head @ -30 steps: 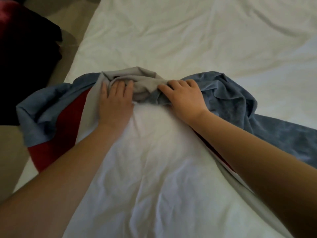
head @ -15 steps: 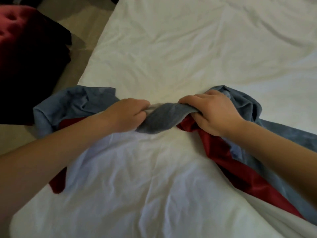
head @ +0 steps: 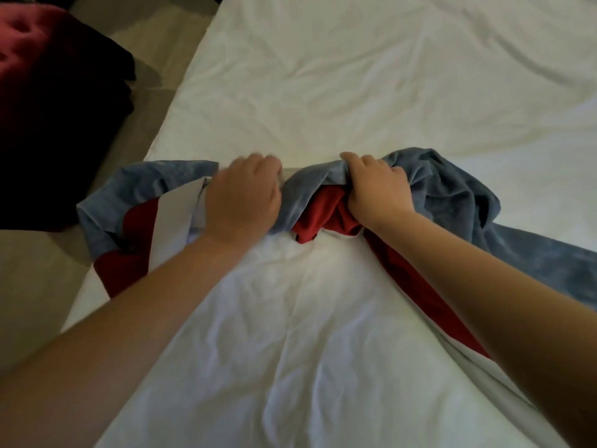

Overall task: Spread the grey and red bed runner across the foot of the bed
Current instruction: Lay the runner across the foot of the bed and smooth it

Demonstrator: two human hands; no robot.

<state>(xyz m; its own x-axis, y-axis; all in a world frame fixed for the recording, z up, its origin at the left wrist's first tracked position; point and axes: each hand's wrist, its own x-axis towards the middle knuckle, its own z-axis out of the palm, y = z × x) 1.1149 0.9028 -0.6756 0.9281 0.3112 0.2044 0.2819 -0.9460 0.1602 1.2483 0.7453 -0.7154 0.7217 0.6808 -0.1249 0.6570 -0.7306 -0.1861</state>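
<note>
The grey and red bed runner [head: 452, 195] lies bunched and twisted across the white bed [head: 355, 92]. Its grey velvet side faces up, with red and pale lining showing in the folds. One end hangs over the bed's left edge; the other trails off to the right. My left hand [head: 242, 198] grips the bunched runner left of centre, slightly blurred. My right hand [head: 376, 189] grips a wad of grey and red cloth just to the right. A short twisted stretch of runner lies between the two hands.
The white sheet [head: 290, 334] is wrinkled in front of me and beyond the runner. A dark red and black cushioned seat [head: 48, 108] stands on the beige floor [head: 26, 286] off the bed's left edge.
Both hands went from lying on the runner to gripping it in fists. They have since drawn a little apart, and more red lining shows under my right hand.
</note>
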